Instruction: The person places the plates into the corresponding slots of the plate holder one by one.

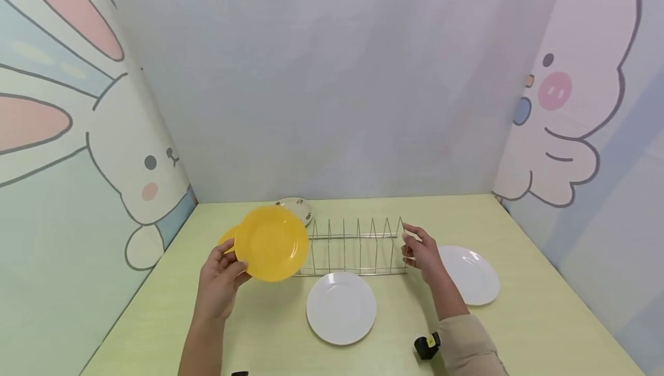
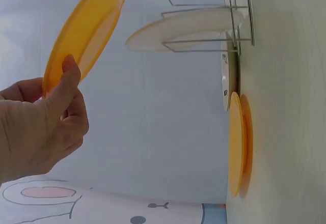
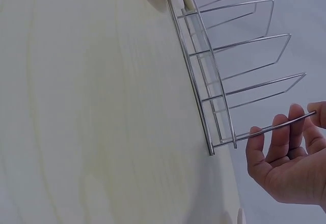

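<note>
Head view: left hand (image 1: 220, 284), lower left of centre, pinches a yellow plate (image 1: 271, 243) by its lower left rim, thumb on the near face and fingers behind. The plate is lifted off the table (image 1: 539, 318), tilted, its face toward the camera, just left of the wire rack (image 1: 358, 246). In the left wrist view the same plate (image 2: 84, 30) sits at upper left, seen nearly edge-on, with the thumb (image 2: 69, 84) curled over its rim.

A second yellow plate (image 1: 228, 239) lies flat on the table behind the held one, mostly hidden; the left wrist view shows it (image 2: 237, 142) at right of centre, lying on the tabletop.

Right hand (image 1: 422, 252), right of centre, is at the rack's right end. Fingers are loosely curled around the last wire divider; the right wrist view, lower right, shows the fingertips (image 3: 282, 130) wrapped over that wire (image 3: 265, 129), thumb at its tip. The rack stands on the table, all slots free of plates.

Other items: white plate (image 1: 341, 307) flat on the table in front of the rack, centre bottom; another white plate (image 1: 472, 275) flat to the right, partly behind the right wrist; a small pale patterned plate (image 1: 298, 209) at the table's back, beyond the yellow plate. Beige sleeve (image 1: 472, 347) on the right forearm, a black wrist device (image 1: 427, 346) beside it.
</note>
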`<action>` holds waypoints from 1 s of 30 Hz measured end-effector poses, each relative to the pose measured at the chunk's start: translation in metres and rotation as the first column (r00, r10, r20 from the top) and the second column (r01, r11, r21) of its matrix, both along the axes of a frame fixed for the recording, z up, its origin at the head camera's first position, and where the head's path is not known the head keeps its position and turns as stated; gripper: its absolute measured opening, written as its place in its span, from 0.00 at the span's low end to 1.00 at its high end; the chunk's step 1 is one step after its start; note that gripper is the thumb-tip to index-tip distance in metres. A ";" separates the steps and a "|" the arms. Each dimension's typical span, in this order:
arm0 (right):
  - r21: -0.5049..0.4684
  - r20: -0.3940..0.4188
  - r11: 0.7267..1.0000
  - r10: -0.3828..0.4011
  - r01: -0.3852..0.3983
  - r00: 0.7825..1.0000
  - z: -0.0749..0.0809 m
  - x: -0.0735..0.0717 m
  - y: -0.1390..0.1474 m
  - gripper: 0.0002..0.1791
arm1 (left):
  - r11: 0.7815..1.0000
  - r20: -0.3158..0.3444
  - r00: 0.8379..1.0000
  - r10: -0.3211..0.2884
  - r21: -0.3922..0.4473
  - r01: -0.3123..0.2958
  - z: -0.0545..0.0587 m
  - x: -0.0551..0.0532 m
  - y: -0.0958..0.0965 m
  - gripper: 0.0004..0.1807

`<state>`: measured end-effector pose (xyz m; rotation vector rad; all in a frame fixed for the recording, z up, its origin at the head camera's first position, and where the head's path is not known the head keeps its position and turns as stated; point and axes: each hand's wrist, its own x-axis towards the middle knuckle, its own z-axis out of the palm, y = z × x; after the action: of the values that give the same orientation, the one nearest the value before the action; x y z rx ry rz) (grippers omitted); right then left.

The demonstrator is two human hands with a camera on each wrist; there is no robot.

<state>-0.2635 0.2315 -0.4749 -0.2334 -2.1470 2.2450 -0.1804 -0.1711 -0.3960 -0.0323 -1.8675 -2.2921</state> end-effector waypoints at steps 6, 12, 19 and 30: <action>0.002 -0.006 1.000 0.003 -0.003 1.000 0.001 -0.002 -0.002 0.24 | 0.976 0.050 0.995 0.091 0.192 -0.099 0.004 -0.008 0.023 0.24; 0.010 -0.004 1.000 0.003 -0.003 1.000 0.002 -0.003 -0.002 0.25 | 0.945 0.001 0.986 0.166 0.284 -0.160 0.000 -0.018 0.041 0.25; 0.010 0.009 1.000 0.008 -0.008 1.000 0.001 -0.004 -0.003 0.25 | 0.913 -0.046 0.964 0.261 0.337 -0.231 -0.009 -0.028 0.054 0.23; 0.029 0.006 1.000 -0.009 0.009 1.000 0.000 0.000 -0.004 0.24 | 0.906 -0.059 0.952 0.301 0.330 -0.266 -0.023 -0.043 0.073 0.23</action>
<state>-0.2638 0.2277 -0.4748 -0.2482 -2.1756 2.2094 -0.2233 -0.0984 -0.4186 0.1478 -1.3286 -2.3002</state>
